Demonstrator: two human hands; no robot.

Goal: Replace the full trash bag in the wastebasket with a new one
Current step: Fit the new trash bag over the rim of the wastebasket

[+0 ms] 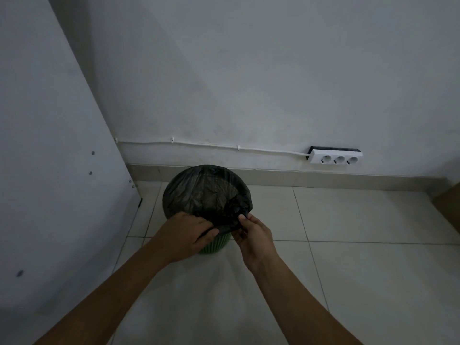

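Item: one small round green ribbed plastic wastebasket (216,245), standing upright on the pale tiled floor (361,220) near the white wall's skirting, its long axis vertical. Lining: one thin black plastic trash bag (199,192), its mouth stretched over the far and side rim, with slack film gathered at the near edge. Left hand (185,235): lay on the near-left rim, fingers curled round a fold of the bag. Right hand (254,235): sat just beside it at the near-right rim, thumb and fingers pinching the bunched film. Both hands met at the near edge, about equally close; the basket lay directly ahead of and below them, so any fitting or lifting would likely proceed along its vertical axis. Whether the bag held rubbish could not be told. Also present: white three-socket power strip (334,157) on the wall, well apart to the right; white panel (49,145) at left.
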